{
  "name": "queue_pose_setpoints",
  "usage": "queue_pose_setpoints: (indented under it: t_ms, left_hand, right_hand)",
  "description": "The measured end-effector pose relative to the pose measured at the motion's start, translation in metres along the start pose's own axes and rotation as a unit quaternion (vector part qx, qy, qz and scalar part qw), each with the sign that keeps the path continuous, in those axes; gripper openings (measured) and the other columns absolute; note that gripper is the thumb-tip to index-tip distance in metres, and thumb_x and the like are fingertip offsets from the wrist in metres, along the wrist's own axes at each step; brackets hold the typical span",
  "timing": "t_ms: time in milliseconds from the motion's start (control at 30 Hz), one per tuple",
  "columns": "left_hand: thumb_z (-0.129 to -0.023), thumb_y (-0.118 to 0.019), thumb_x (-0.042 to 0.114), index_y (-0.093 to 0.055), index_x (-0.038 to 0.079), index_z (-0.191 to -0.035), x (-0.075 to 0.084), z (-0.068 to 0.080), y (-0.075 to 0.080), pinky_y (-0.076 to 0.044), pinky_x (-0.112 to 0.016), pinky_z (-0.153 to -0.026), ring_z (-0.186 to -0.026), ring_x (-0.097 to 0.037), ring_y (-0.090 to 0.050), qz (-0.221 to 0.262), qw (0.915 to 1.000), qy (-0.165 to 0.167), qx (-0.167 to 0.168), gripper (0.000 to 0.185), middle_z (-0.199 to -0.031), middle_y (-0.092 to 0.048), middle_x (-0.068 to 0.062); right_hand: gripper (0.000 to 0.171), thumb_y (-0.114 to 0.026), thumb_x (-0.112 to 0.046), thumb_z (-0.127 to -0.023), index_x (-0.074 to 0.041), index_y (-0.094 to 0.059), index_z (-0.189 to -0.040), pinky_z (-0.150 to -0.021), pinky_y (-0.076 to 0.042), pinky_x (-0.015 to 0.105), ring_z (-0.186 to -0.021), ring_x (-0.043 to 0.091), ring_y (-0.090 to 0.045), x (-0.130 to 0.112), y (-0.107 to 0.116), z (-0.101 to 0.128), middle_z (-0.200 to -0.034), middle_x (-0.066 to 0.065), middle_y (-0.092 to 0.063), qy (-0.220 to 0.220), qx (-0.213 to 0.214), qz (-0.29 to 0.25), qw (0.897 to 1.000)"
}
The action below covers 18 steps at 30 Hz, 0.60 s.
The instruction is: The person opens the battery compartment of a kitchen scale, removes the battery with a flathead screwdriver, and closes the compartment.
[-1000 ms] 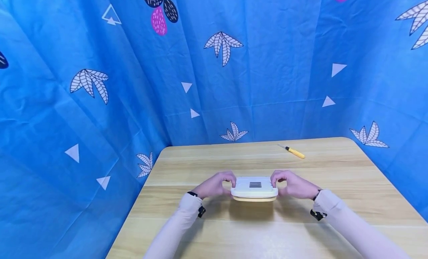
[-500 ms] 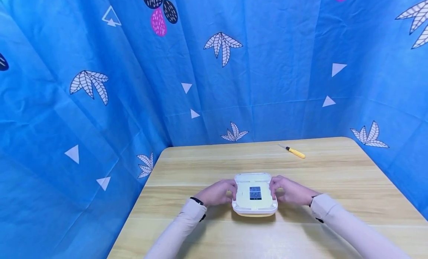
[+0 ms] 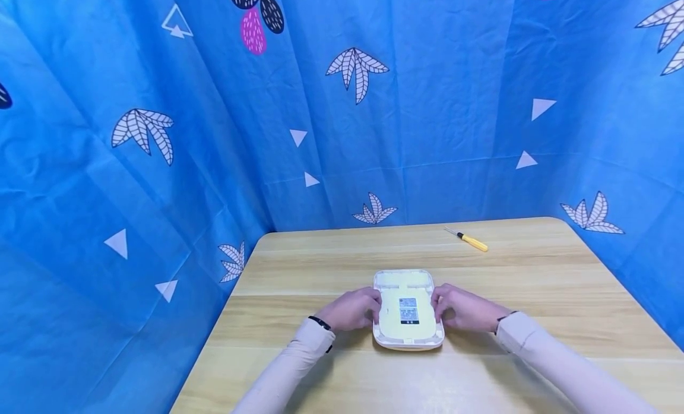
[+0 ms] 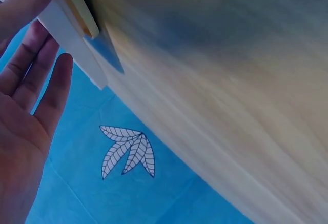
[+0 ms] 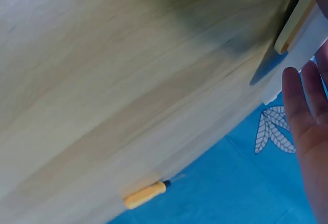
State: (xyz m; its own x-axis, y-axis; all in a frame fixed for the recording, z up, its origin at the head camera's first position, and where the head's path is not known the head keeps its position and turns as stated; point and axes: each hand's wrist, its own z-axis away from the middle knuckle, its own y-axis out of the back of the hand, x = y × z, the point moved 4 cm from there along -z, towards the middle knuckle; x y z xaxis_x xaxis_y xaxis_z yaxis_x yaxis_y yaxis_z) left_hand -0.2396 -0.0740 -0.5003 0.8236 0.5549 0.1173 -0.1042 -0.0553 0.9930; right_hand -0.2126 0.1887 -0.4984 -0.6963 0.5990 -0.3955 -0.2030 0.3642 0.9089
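Note:
A white, rounded rectangular plastic device [image 3: 394,332] shows a face with a printed dark label, and a cream rim peeks out along its near edge. My left hand [image 3: 352,308] grips its left side, and my right hand [image 3: 466,307] grips the opposite one. In the left wrist view the thumb lies along the white edge [image 4: 72,42], while the lower fingers extend beside it. The right wrist view has the device's cream part [image 5: 297,21] facing the wooden table, with several fingers spread by its edge. Its exact kind does not show.
A yellow-handled screwdriver [image 3: 474,243] lies on the wooden table [image 3: 299,265] toward the back right. Behind the table's far edge and along both sides hangs a blue patterned curtain [image 3: 443,105].
The device has tilted so that its labelled face turns up toward the head camera, and it has come slightly nearer. Both hands have kept their grip on its sides throughout.

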Motion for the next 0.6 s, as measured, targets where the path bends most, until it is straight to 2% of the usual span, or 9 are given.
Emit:
queue_pose_setpoints:
  t_ms: [200, 433, 600]
  left_hand:
    - [-0.083, -0.087, 0.013, -0.082, 0.027, -0.083, 0.002, 0.001, -0.003, -0.055, -0.016, -0.084, -0.093, -0.005, -0.055, -0.029, 0.9995, 0.012, 0.005, 0.015, -0.099, -0.063, 0.01]
    - [-0.083, -0.086, 0.013, -0.081, 0.028, -0.082, 0.0, 0.002, -0.006, -0.054, -0.015, -0.079, -0.092, -0.005, -0.054, -0.045, 0.9988, 0.008, 0.017, 0.016, -0.097, -0.062, 0.01]
    - [-0.084, -0.085, 0.013, -0.08, 0.027, -0.082, 0.0, 0.002, -0.008, -0.054, -0.015, -0.079, -0.092, -0.005, -0.054, -0.043, 0.9989, 0.014, 0.015, 0.015, -0.097, -0.062, 0.01]
  right_hand:
    - [0.019, -0.084, -0.019, -0.084, -0.025, -0.082, -0.102, -0.1, -0.06, 0.038, -0.112, 0.019, -0.063, -0.008, -0.001, 0.006, -0.119, -0.002, -0.067, 0.021, -0.021, 0.043, 0.999]
    - [0.026, -0.085, -0.018, -0.083, -0.019, -0.081, -0.108, -0.099, -0.062, 0.041, -0.114, 0.026, -0.067, -0.013, 0.001, 0.009, -0.125, 0.005, -0.068, 0.053, -0.017, 0.052, 0.997]
    - [0.029, -0.083, -0.021, -0.086, -0.018, -0.079, -0.115, -0.104, -0.059, 0.046, -0.121, 0.029, -0.066, -0.012, 0.0, 0.012, -0.132, 0.006, -0.068, 0.017, -0.03, 0.025, 0.999]
